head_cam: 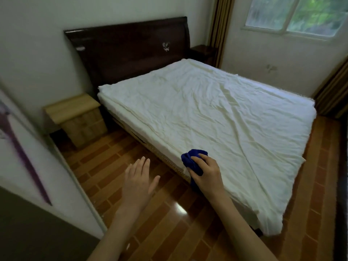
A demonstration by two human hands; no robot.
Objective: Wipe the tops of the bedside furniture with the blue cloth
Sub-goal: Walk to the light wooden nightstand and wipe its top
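My right hand (206,174) grips a bunched blue cloth (192,158) over the near edge of the bed. My left hand (138,180) hovers flat and open above the floor, fingers apart, holding nothing. A light wooden bedside table (72,108) stands far ahead at the left of the bed, against the wall, its top bare. A dark wooden bedside table (202,49) shows at the far right of the headboard, partly hidden by the bed. Both tables are well out of reach of my hands.
The bed with a white sheet (216,119) and dark headboard (131,51) fills the middle. A glossy brick-pattern floor (113,159) runs between the bed and a white wall with a door frame (56,166) on the left. Striped curtains (220,25) flank the window.
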